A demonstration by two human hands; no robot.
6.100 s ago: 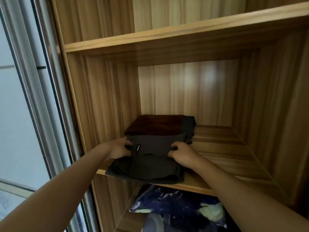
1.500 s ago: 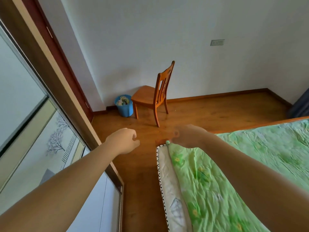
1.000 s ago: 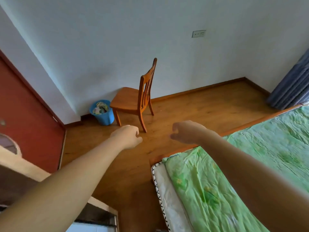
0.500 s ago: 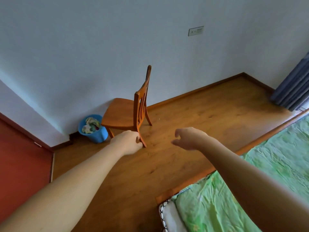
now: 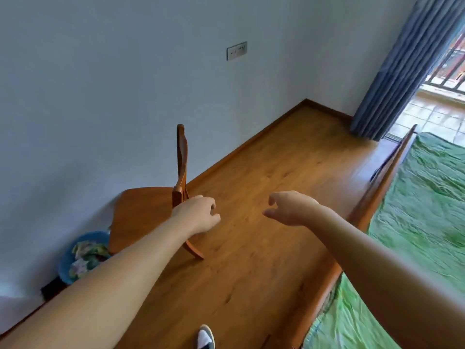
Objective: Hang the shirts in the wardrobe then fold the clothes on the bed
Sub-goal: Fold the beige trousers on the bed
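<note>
Green sheet [image 5: 427, 192]: it covered the bed [image 5: 372, 205], well to the right of the chair [image 5: 143, 212]. The stretch in view carried no clothes, so the garments to fold lay out of frame, as did the wardrobe.
Chair: wooden, upright on the floor [image 5: 264, 172], seen side-on, its seat close to the wall.
Left hand [image 5: 197, 212]: it hung in the air in front of the chair's back, fingers loosely curled and holding nothing. Whether it touched the chair could not be told.
Right hand [image 5: 292, 209]: it was to the right of the chair, between it and the bed, with fingers relaxed, thumb apart from them, and empty.
Step in hand: probably turning towards the bed for the next garment, with both hands free.
Doing it well: turn further right of the chair until the whole bed shows. Pick one garment only, take it by two corners or the shoulders, and spread it flat on the sheet before the first fold.
Blue bin [image 5: 66, 269]: it stood on the floor just left of the chair, under the seat's edge and partly hidden by the left forearm.
Bin contents [image 5: 85, 255]: crumpled pale and green scraps filled it near the rim. Paper or cloth, it could not be told.
</note>
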